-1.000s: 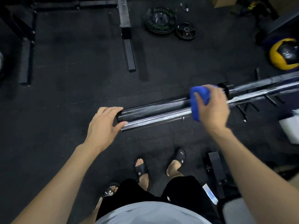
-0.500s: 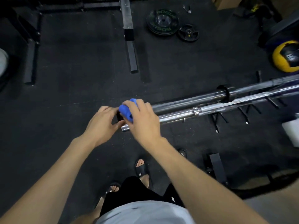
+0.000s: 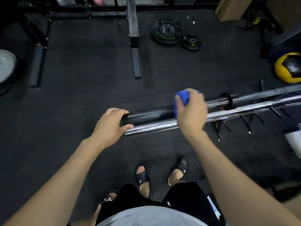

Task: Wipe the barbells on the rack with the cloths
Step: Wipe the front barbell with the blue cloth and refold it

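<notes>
Barbells lie side by side across the middle right of the frame: a chrome barbell (image 3: 162, 125) nearer the person, a black-sleeved barbell (image 3: 149, 114) just behind it. Left hand (image 3: 108, 126) rests with relaxed fingers over their left ends. Right hand (image 3: 191, 111), blurred, grips a blue cloth (image 3: 181, 98) against the bars. Weight plates (image 3: 167, 31) and a yellow medicine ball (image 3: 289, 69) sit on the floor beyond.
</notes>
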